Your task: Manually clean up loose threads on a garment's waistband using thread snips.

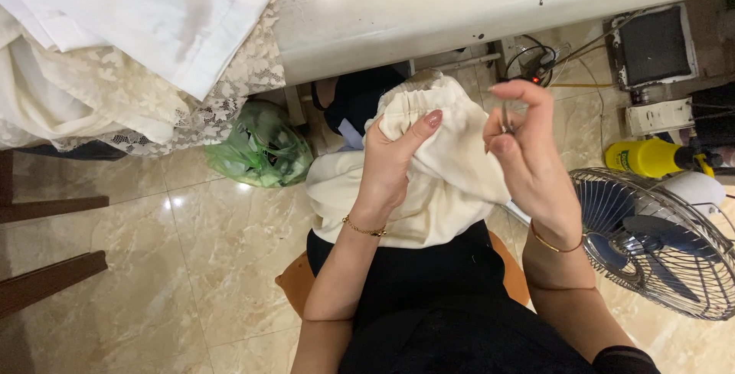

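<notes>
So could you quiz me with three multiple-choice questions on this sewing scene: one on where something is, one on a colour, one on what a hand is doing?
1. Where is the green plastic bag?
A. on the floor under the table edge
B. on the person's lap
C. on top of the fan

2. What colour is the spray bottle beside the fan?
A. red
B. yellow
C. blue

3. What is the left hand doing?
A. resting flat on the floor
B. gripping the cream fabric
C. holding the fan

Answers: 1 A, it lies on the tiles below the lace cloth. 2 B, its body is bright yellow. 3 B, its fingers are closed over the gathered fabric.
</notes>
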